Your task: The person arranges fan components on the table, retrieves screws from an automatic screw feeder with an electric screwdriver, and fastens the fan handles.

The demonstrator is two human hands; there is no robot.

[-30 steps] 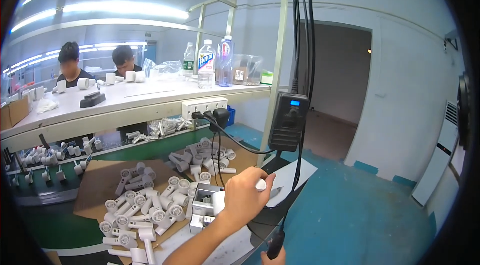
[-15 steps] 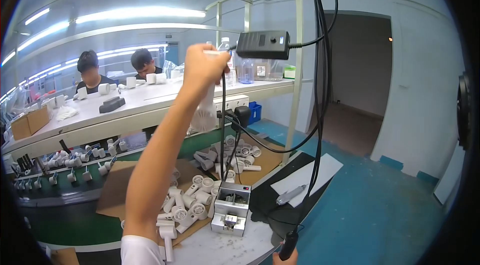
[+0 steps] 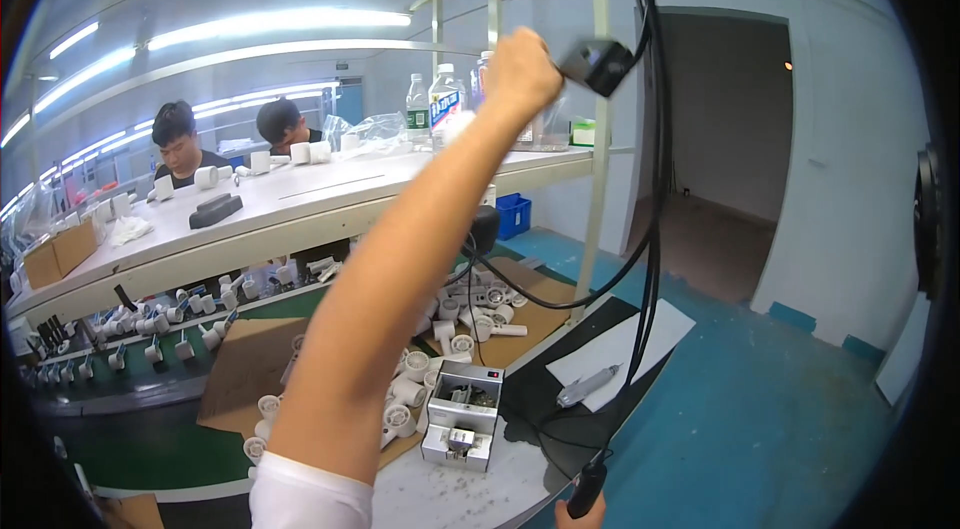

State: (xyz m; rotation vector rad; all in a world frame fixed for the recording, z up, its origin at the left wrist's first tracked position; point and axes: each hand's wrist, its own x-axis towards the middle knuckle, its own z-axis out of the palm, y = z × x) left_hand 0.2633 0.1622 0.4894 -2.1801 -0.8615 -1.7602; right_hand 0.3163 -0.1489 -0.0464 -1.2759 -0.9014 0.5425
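**Black box tilting in raised hand**

Swinging rightward since the earlier frame, the left hand (image 3: 522, 67) is gripping the hanging black box (image 3: 598, 65), now tilted just beyond its curled fingers. Low down, the right hand (image 3: 578, 517) is barely showing beneath a dark tool (image 3: 588, 487); grip unclear.

Black cables (image 3: 652, 229) hang from overhead down past the bench edge, crossing the reach toward the pale metal shelf post (image 3: 598, 129). White plastic cylindrical parts (image 3: 420, 369) crowd the brown cardboard sheet (image 3: 240, 379). A small grey metal box-shaped device (image 3: 462, 414) blocks the near edge; the white paper sheet (image 3: 640, 344) beside it lies mostly bare
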